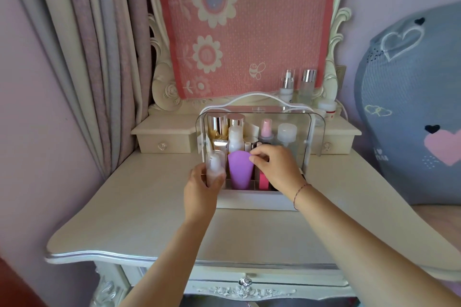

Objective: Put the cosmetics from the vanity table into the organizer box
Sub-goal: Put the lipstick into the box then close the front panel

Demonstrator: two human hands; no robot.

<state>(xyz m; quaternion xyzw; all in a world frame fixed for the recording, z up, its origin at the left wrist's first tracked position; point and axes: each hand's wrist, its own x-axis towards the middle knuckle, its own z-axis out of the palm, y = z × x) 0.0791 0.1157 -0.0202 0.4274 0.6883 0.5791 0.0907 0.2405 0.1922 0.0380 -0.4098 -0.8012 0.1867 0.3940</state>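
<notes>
The white organizer box (252,199) with a clear raised lid stands mid-table and holds several bottles and tubes. My left hand (200,188) grips a clear pump bottle (214,166) upright at the box's front left corner. A purple tube (240,172) stands in the front row, and my right hand (275,166) pinches its top right edge. A pink item (263,180) shows just under my right hand. At the back right of the table remain a pump bottle (287,86), a silver-capped bottle (307,86) and a white jar (327,107).
The cream vanity table (154,219) has small drawer units at both back corners. A pink flowered cloth (244,27) covers the mirror. Curtains (82,57) hang at the left; a large blue cushion (414,107) leans at the right.
</notes>
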